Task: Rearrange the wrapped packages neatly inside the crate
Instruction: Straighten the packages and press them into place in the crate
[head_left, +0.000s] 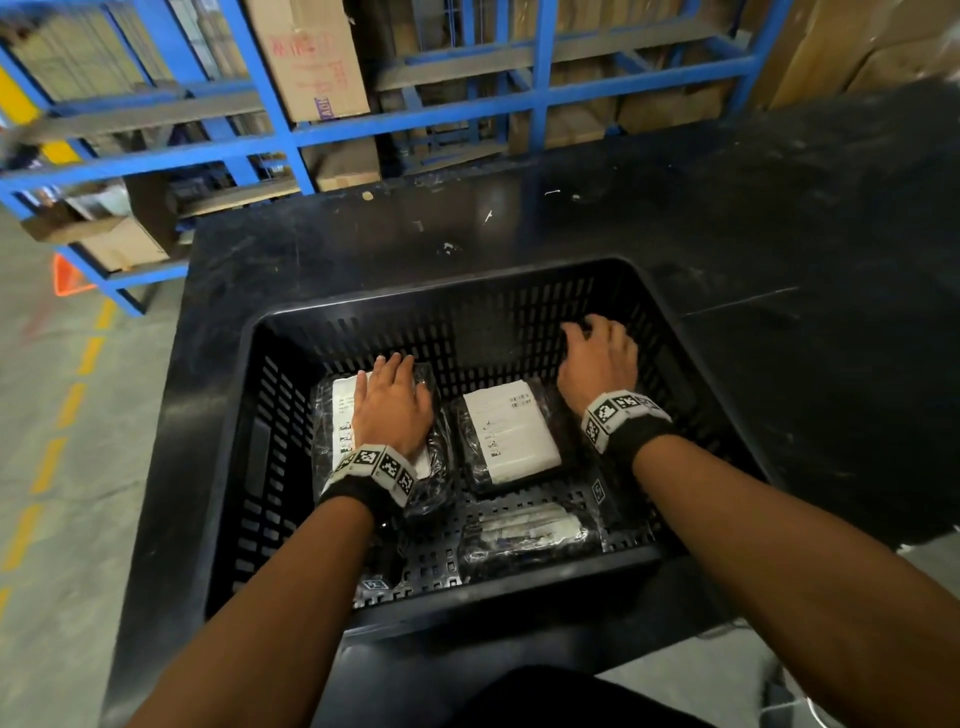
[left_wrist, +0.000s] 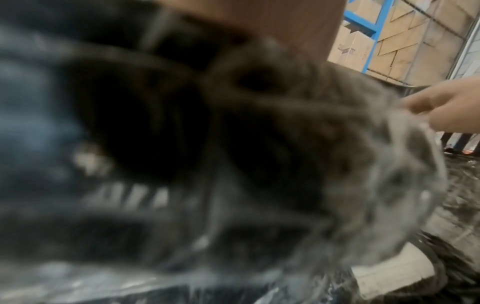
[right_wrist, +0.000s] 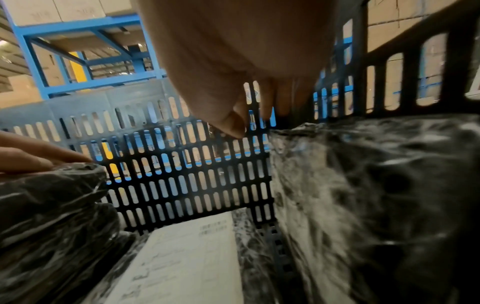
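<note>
A black slotted crate (head_left: 244, 467) stands on a black table. My left hand (head_left: 392, 400) lies flat, fingers straight, on a clear-wrapped package with a white label (head_left: 343, 410) at the crate's left. A second labelled package (head_left: 511, 431) lies in the middle, and a third (head_left: 524, 535) lies near the front wall. My right hand (head_left: 597, 353) reaches to the back right corner. Its fingers (right_wrist: 285, 96) curl down over the far edge of a dark wrapped package (right_wrist: 363, 185). The left wrist view is filled by blurred wrap.
Blue steel racking (head_left: 540, 93) with cardboard boxes (head_left: 306, 57) stands behind the table (head_left: 779, 208). The crate's slotted back wall (right_wrist: 182, 174) is close in front of my right hand. Bare crate floor (head_left: 431, 561) shows at the front left. A concrete floor with yellow dashes (head_left: 67, 405) lies to the left.
</note>
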